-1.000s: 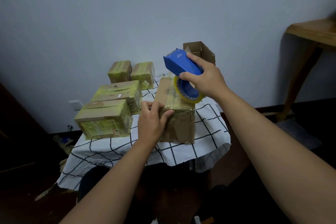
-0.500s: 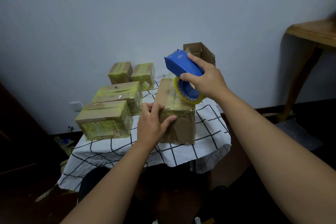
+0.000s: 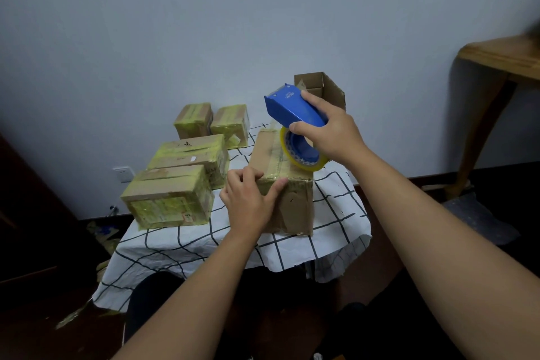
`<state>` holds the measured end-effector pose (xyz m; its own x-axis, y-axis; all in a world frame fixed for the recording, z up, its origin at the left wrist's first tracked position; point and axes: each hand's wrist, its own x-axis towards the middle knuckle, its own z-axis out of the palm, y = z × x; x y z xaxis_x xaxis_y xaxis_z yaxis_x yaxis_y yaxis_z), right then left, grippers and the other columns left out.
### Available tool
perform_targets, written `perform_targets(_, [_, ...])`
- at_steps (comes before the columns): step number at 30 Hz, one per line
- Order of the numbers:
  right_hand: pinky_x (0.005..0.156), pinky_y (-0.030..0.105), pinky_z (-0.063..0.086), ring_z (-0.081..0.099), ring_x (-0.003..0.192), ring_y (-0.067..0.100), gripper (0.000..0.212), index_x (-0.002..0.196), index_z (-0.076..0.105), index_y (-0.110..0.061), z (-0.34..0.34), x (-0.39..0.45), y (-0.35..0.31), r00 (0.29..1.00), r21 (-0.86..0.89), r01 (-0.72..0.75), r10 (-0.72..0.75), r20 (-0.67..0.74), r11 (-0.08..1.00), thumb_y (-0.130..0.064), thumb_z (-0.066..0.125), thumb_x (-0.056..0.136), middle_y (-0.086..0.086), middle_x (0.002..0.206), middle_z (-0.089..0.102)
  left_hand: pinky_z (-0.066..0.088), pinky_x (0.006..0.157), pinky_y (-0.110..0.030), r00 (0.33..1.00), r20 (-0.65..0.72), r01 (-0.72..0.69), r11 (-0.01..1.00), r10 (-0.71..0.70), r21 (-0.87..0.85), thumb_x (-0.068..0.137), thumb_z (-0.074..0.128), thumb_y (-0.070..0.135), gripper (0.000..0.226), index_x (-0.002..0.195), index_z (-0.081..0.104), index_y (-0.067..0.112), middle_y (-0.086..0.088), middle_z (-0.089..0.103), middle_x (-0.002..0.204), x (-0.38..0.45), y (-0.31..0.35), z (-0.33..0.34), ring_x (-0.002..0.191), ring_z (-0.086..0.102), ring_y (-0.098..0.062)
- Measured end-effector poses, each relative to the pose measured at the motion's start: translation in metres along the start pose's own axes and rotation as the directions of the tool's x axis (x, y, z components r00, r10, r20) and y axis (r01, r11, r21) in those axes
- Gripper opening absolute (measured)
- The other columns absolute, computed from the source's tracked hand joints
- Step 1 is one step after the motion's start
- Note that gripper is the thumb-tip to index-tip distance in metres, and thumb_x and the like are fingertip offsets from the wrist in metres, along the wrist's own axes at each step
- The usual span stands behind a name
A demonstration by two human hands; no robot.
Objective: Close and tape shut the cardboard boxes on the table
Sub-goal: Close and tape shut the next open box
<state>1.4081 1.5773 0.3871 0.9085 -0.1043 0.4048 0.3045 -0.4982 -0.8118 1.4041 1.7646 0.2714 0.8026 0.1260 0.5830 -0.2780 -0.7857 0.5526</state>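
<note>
A closed brown cardboard box stands at the near middle of the table, with clear tape along its top seam. My left hand presses on its near top edge, thumb along the front face and fingers on the left side. My right hand grips a blue tape dispenser holding a yellow tape roll, which hangs just over the box's top right. An open cardboard box stands behind the dispenser by the wall.
Several taped boxes sit on the left: two large ones and two small ones at the back. The checked cloth hangs over the table's edges. A wooden table stands at the right.
The dispenser has shifted slightly toward me along the box top. My left thumb has moved a little on the front edge. The boxes have not moved.
</note>
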Motion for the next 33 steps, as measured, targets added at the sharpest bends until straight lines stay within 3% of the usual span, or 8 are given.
perform_targets(16, [0.097,0.041,0.051,0.055,0.112,0.016,0.070,0.145,0.043,-0.047,0.000,0.002,0.003,1.000,-0.012,0.011,-0.011,-0.001,1.000,-0.048,0.073,0.082,-0.013,0.132,0.053,0.038,0.092,-0.049,0.999,-0.041,-0.029,0.999,0.030,0.037,0.065,0.056,0.080,0.079,0.106,0.055,0.012,-0.005,0.043,0.108,-0.007,0.005,0.004,0.106,0.048,-0.027])
perform_targets(23, [0.096,0.042,0.052,0.055,0.111,0.016,0.071,0.144,0.043,-0.048,0.000,0.002,0.004,1.000,-0.007,0.001,-0.001,0.004,1.000,-0.050,0.073,0.081,-0.013,0.132,0.053,0.029,0.102,-0.046,0.997,-0.025,-0.070,0.996,0.072,0.056,0.070,0.050,0.084,0.077,0.105,0.050,0.015,-0.003,0.044,0.111,-0.006,0.010,0.007,0.111,0.039,-0.023])
perform_targets(33, [0.095,0.039,0.052,0.056,0.110,0.015,0.070,0.144,0.044,-0.049,0.000,0.002,0.005,1.000,0.008,0.008,-0.008,0.002,1.000,-0.050,0.073,0.080,-0.014,0.128,0.053,0.031,0.098,-0.044,1.000,0.000,-0.011,0.998,0.011,0.054,0.064,0.051,0.086,0.082,0.106,0.051,0.015,-0.002,0.046,0.109,-0.004,0.018,0.010,0.111,0.041,-0.022])
